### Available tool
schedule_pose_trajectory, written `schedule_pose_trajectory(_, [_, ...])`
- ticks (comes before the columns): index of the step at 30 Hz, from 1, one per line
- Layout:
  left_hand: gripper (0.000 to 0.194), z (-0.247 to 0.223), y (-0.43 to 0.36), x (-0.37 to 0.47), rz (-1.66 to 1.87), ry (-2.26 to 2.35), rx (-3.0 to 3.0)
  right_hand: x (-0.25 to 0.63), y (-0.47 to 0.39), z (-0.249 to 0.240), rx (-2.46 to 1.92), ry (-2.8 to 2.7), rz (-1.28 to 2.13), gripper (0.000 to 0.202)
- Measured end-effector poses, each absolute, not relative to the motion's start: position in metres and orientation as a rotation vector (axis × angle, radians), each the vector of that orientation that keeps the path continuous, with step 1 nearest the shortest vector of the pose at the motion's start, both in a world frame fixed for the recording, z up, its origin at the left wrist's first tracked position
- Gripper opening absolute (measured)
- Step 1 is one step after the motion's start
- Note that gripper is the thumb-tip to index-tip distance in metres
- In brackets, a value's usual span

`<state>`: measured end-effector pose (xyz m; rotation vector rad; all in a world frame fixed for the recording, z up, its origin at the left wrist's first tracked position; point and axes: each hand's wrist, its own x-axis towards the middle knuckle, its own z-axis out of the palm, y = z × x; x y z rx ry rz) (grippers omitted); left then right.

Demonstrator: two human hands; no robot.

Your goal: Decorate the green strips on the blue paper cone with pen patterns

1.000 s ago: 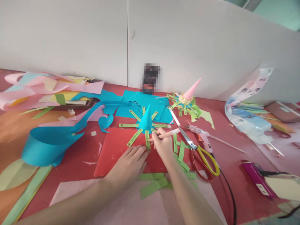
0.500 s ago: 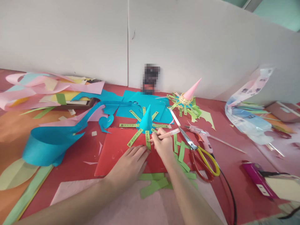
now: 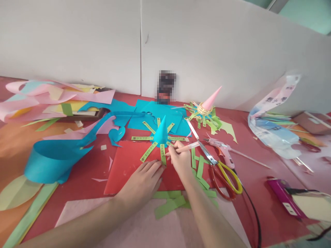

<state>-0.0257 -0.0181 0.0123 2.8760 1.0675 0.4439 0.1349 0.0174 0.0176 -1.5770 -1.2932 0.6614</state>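
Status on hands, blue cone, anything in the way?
Right hand holding pen at a green strip; left hand flat by its near end. Blue cone upright beyond both hands. Scissors right, clear of hands.

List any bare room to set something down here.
Bare: red table between the black cord and purple power strip; also the pale pink sheet between the forearms, nearer the person than the loose green strips.
Crowded: around the blue cone, and beside the right hand, with scissors and glue gun.
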Motion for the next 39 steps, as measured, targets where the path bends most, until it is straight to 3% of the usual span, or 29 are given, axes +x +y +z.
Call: schedule_pose_trajectory(39, [0.030, 0.0117, -0.0182, -0.0254, 0.435, 1.055, 2.858, 0.1355, 0.0178, 0.0165, -1.521, -1.213, 0.734, 0.030])
